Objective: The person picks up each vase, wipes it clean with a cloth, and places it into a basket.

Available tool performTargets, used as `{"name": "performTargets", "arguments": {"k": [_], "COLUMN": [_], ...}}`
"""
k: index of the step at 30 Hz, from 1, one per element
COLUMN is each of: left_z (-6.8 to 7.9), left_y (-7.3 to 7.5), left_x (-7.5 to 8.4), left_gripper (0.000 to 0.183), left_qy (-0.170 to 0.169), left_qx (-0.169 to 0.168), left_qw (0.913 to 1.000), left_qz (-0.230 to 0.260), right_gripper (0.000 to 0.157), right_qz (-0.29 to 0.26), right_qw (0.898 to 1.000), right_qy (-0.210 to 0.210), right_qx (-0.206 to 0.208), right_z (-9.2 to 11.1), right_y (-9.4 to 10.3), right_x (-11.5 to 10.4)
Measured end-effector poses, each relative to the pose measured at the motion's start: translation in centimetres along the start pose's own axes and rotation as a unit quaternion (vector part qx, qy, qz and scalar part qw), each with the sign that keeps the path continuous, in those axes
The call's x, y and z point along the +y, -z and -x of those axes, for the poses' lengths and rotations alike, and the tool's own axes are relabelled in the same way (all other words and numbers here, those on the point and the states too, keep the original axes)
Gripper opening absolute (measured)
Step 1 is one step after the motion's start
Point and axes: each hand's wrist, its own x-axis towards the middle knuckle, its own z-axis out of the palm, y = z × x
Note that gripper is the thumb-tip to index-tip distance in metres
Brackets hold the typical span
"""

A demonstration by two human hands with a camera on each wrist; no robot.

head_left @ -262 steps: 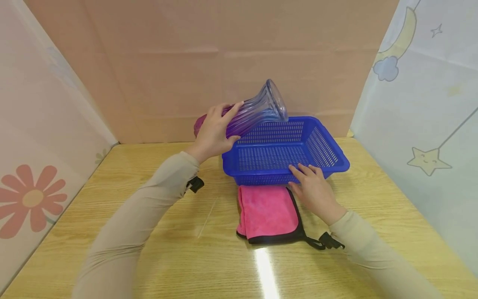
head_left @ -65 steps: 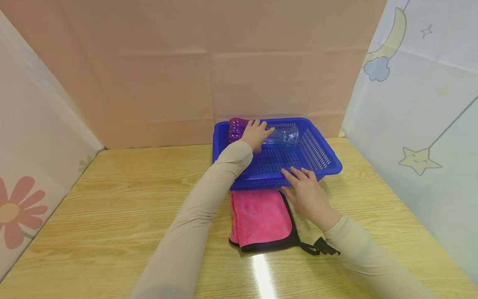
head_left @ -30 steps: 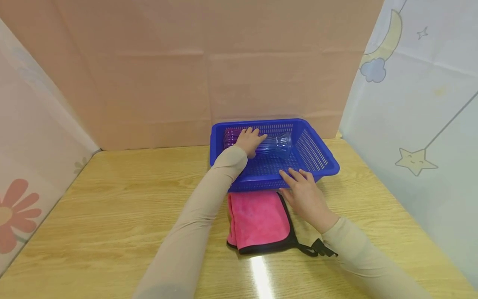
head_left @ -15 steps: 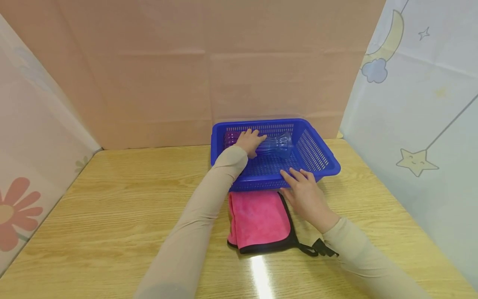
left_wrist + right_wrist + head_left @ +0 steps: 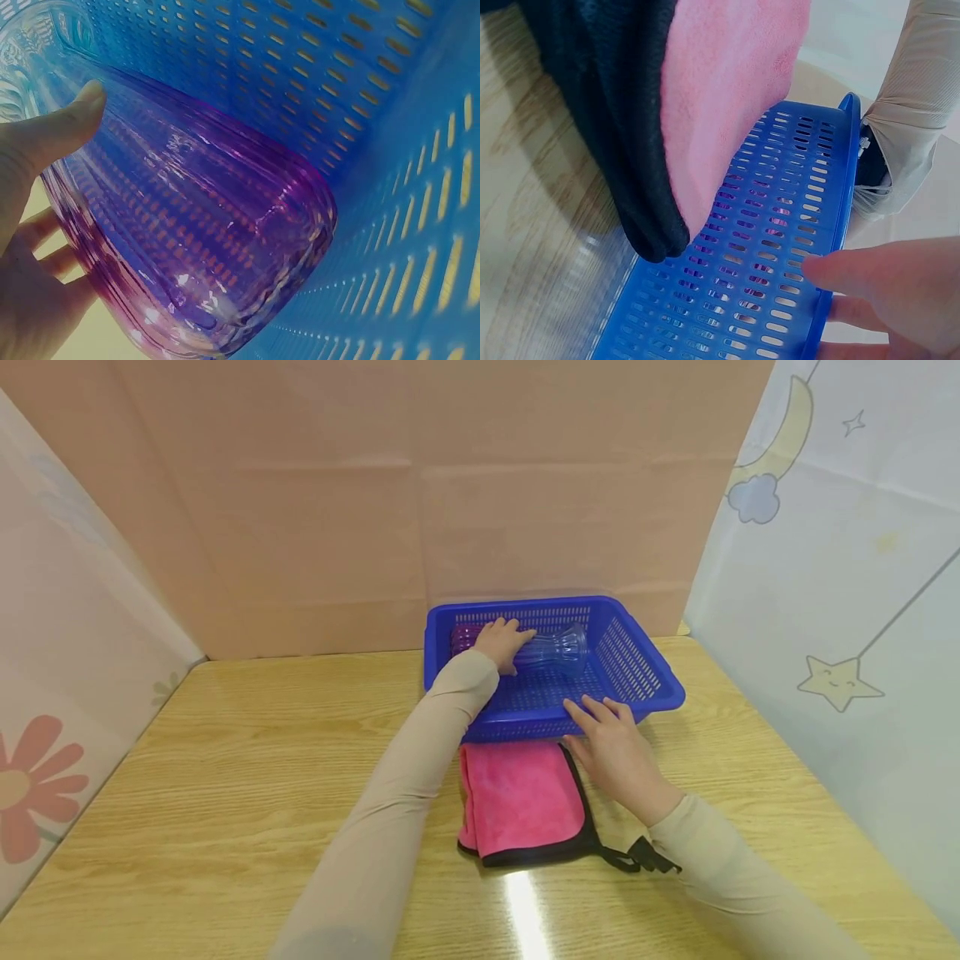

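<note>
A glass vase (image 5: 553,652), purple at its base and clear blue toward the flared mouth, lies on its side inside a blue slotted plastic basket (image 5: 654,702). In the head view my left hand (image 5: 498,643) is over the vase's middle; the left wrist view shows the thumb on one side of the vase (image 5: 195,202) and fingers on the other, gripping it. My right hand (image 5: 618,756) holds the basket's near rim, fingers over the edge and the thumb (image 5: 840,271) against the outer wall. Directly in front of the basket lies a folded pink cloth (image 5: 528,797) with black edging.
The basket stands at the back of a wooden table (image 5: 247,793), close to a tan back panel (image 5: 315,543). Patterned side panels rise at left and right. A black strap (image 5: 651,856) hangs at the right wrist, near the cloth's loop.
Earlier my left hand held the vase tilted above the basket; it has lowered the vase inside, laid on its side, then slightly nearer. My right hand has stayed at the rim.
</note>
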Motion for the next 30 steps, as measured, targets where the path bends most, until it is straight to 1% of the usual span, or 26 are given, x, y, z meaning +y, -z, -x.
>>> {"name": "performTargets", "arguments": {"k": [6, 11, 20, 30], "left_z": [0.07, 0.2, 0.57, 0.21], "left_y": [0.21, 0.49, 0.94, 0.98], "left_x": [-0.03, 0.0, 0.1, 0.0], "left_gripper": [0.083, 0.087, 0.088, 0.088], "left_qy": [0.0, 0.007, 0.015, 0.023], "left_qx": [-0.008, -0.015, -0.026, -0.04], "left_qw": [1.0, 0.9998, 0.9995, 0.9987], "left_qz": [0.004, 0.005, 0.011, 0.021], "right_gripper": [0.044, 0.045, 0.045, 0.045], "right_qz": [0.001, 0.0, -0.007, -0.006], "right_qw": [1.0, 1.0, 1.0, 1.0], "right_qy": [0.001, 0.003, -0.009, -0.01], "right_qx": [-0.001, -0.003, -0.019, -0.022], "right_z": [0.02, -0.03, -0.07, -0.2], "right_y": [0.03, 0.12, 0.2, 0.47], "right_x": [0.06, 0.07, 0.03, -0.1]}}
